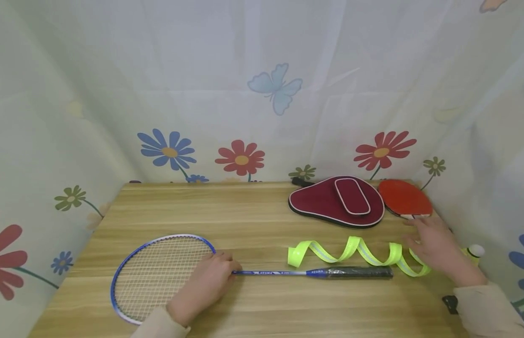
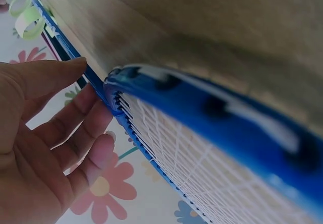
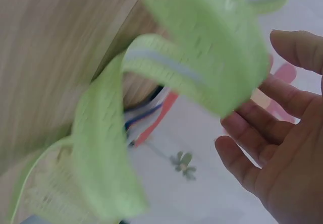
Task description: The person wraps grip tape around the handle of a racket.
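A blue-and-white badminton racket (image 1: 278,272) lies across the wooden table, its strung head to the left and black handle to the right. My left hand (image 1: 212,277) pinches its shaft near the throat; the left wrist view shows the thumb and fingertips (image 2: 91,95) at the shaft beside the frame. My right hand (image 1: 436,246) is over the right end of a coiled neon-yellow reflective strip (image 1: 352,249). Its fingers (image 3: 237,158) are spread and loosely bent, close to the strip; whether they touch it I cannot tell.
Behind the strip lie a dark-red paddle case (image 1: 316,201) and a red table tennis paddle (image 1: 405,198). A shuttlecock (image 1: 474,251) sits partly hidden beyond the right wrist. A flowered curtain (image 1: 274,47) hangs round the table's back and sides.
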`<action>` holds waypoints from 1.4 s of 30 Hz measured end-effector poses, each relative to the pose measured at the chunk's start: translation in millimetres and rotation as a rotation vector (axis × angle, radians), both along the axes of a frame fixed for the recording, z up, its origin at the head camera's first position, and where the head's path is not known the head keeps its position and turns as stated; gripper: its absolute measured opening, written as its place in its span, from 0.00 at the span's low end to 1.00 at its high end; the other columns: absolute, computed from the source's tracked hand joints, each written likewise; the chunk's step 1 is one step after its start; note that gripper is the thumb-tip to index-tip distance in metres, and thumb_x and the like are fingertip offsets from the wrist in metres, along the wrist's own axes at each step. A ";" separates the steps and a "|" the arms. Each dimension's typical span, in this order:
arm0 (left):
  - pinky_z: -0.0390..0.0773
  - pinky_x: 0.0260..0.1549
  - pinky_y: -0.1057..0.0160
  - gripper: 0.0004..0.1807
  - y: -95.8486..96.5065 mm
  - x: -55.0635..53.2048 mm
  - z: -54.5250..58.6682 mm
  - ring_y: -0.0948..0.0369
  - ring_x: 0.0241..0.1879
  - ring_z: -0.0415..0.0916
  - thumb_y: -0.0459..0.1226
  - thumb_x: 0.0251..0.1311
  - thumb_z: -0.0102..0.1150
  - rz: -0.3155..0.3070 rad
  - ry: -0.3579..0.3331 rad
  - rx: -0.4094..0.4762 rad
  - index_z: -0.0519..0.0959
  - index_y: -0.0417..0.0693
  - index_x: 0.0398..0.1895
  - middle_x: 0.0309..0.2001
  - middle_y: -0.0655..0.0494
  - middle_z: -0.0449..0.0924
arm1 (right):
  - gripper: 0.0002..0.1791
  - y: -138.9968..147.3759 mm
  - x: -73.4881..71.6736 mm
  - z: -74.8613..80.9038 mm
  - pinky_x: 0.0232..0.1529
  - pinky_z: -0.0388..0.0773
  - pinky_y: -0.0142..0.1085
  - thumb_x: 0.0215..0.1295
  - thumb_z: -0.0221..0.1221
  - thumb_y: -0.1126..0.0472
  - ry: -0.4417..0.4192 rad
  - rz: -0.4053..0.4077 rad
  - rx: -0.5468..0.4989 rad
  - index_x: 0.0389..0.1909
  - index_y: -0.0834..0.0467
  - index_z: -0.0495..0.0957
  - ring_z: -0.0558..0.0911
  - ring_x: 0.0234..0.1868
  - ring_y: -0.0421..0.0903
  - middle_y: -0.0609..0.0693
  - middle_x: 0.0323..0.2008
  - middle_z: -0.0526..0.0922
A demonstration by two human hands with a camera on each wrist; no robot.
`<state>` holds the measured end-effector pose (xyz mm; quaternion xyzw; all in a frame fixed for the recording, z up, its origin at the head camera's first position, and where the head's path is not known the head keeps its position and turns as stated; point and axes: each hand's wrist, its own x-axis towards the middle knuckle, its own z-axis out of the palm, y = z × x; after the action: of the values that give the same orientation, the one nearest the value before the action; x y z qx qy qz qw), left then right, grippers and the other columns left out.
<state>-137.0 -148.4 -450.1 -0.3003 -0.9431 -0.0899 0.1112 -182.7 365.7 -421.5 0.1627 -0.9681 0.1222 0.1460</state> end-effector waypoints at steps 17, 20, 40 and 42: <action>0.73 0.32 0.54 0.11 -11.2 -6.4 2.2 0.57 0.33 0.75 0.26 0.44 0.63 0.022 0.030 -0.116 0.85 0.50 0.30 0.28 0.59 0.74 | 0.29 -189.3 -0.8 7.6 0.62 0.65 0.57 0.66 0.61 0.51 -0.146 0.428 0.049 0.66 0.55 0.69 0.67 0.65 0.48 0.49 0.63 0.70; 0.72 0.33 0.55 0.14 -13.6 -6.0 6.7 0.56 0.34 0.74 0.25 0.41 0.64 0.052 0.039 -0.148 0.84 0.50 0.32 0.30 0.58 0.74 | 0.26 -200.8 -4.2 6.1 0.61 0.66 0.55 0.66 0.61 0.52 -0.136 0.459 0.106 0.64 0.54 0.72 0.68 0.65 0.49 0.49 0.62 0.72; 0.71 0.30 0.56 0.13 -45.6 -7.1 57.9 0.54 0.31 0.72 0.22 0.41 0.66 0.118 0.306 -0.182 0.81 0.47 0.27 0.28 0.55 0.75 | 0.06 -207.5 -8.0 14.0 0.41 0.74 0.35 0.70 0.53 0.66 -0.266 0.520 -0.081 0.43 0.53 0.75 0.72 0.35 0.37 0.40 0.33 0.75; 0.71 0.33 0.55 0.13 -46.1 -9.2 69.3 0.54 0.31 0.72 0.21 0.41 0.67 0.115 0.336 -0.170 0.81 0.46 0.27 0.28 0.55 0.74 | 0.12 -209.6 -4.2 20.4 0.40 0.76 0.34 0.70 0.49 0.71 -0.272 0.547 -0.171 0.48 0.55 0.74 0.74 0.35 0.37 0.41 0.37 0.77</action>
<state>-146.2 -194.5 -380.8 -0.2651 -0.9310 0.0480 0.2464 -187.0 156.1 -401.2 0.3863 -0.8854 0.2585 -0.0100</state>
